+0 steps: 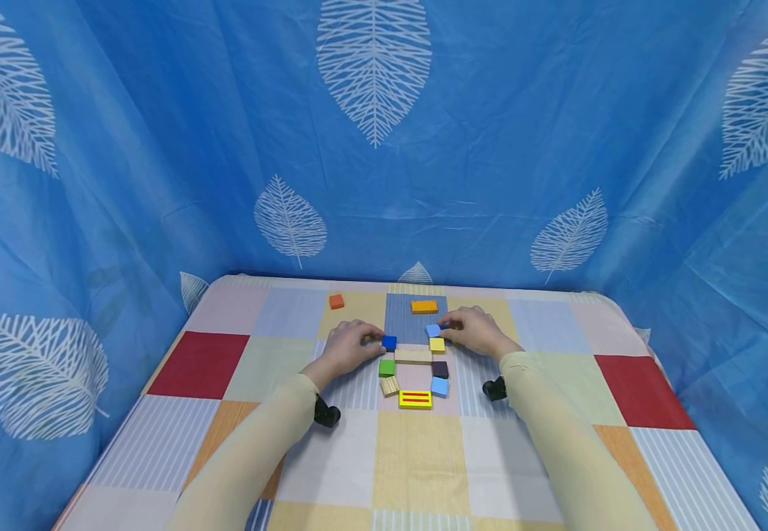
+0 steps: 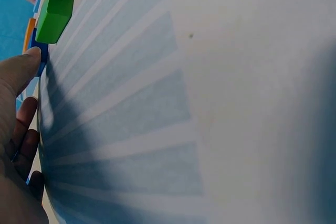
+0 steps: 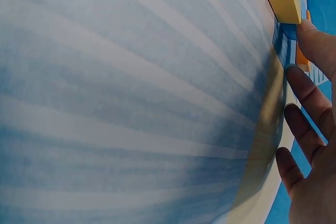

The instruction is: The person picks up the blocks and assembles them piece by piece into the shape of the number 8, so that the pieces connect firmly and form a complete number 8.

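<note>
Thumb and fingers of the left hand pinch a dark blue block at the upper left of a rough ring of blocks. Opposite, the right hand pinches a light blue block, which sits just behind a yellow block. Between the two sides lies a long pale wooden block. A green block stands in front of the dark blue one. In the left wrist view the thumb presses the blue block's near side. The yellow block partly hides the light blue one in the right wrist view.
Nearer are a striped wooden block, a yellow block with red lines, another light blue block and a black block. An orange block and a small red-orange block lie farther back on the patchwork cloth, before a blue curtain.
</note>
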`<state>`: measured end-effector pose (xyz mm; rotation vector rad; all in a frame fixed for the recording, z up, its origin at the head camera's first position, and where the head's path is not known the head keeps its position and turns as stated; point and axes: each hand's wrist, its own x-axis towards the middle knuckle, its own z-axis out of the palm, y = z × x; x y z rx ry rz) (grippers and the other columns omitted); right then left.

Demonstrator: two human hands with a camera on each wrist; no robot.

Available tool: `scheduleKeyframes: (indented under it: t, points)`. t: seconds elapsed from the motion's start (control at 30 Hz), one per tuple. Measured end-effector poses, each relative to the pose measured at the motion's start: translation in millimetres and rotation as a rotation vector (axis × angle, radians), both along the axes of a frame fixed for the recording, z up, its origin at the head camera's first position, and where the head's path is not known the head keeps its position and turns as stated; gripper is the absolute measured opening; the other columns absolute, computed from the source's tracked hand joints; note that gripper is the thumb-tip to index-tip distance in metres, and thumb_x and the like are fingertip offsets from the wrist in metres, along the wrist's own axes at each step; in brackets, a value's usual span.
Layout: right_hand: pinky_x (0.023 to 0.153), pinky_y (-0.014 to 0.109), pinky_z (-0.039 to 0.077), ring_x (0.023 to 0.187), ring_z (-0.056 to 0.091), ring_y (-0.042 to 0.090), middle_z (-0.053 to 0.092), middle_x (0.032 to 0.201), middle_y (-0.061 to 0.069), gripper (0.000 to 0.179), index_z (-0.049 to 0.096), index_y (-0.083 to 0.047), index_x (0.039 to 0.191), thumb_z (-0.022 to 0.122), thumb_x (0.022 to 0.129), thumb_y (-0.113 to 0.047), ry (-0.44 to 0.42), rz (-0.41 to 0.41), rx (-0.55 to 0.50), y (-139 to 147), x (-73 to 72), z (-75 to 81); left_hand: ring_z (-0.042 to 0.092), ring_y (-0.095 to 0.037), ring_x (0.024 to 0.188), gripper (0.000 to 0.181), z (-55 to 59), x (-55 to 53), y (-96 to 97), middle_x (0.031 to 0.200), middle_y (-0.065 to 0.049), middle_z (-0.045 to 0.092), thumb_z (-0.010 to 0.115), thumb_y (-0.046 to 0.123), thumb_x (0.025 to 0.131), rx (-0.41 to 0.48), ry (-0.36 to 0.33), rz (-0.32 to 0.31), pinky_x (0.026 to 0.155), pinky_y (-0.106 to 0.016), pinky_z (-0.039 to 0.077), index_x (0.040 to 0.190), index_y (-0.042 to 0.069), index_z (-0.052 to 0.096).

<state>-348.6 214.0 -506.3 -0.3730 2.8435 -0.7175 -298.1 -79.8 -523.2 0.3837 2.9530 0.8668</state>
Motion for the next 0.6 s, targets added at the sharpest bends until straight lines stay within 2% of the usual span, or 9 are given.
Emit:
scheduleKeyframes:
  t: [0.4, 0.6]
  points:
    - [0.094, 0.048, 0.035, 0.107, 0.046, 0.027, 0.065, 0.106, 0.0, 0.031, 0.073, -0.022, 0.126, 0.073, 0.097, -0.033, 0.001, -0.008, 0.001, -0.4, -0.1, -2.4, 0.051, -0.027, 0.121, 0.035, -3.4, -1.8, -1.2, 0.131, 0.0, 0.064, 0.073, 0.038, 0.095, 0.0, 0.003, -0.007, 0.107, -0.048, 0.035, 0.127, 0.024, 0.073]
    - [0.093, 0.049, 0.035, 0.107, 0.046, 0.027, 0.065, 0.105, 0.0, 0.031, 0.073, -0.022, 0.127, 0.072, 0.097, -0.033, -0.005, -0.001, -0.007, 0.8, -0.5, -1.9, 0.051, -0.027, 0.122, 0.044, -2.9, -2.0, -3.9, 0.133, 0.0, 0.063, 0.074, 0.041, 0.094, -0.009, 0.0, -0.031, 0.106, -0.048, 0.035, 0.135, 0.025, 0.068]
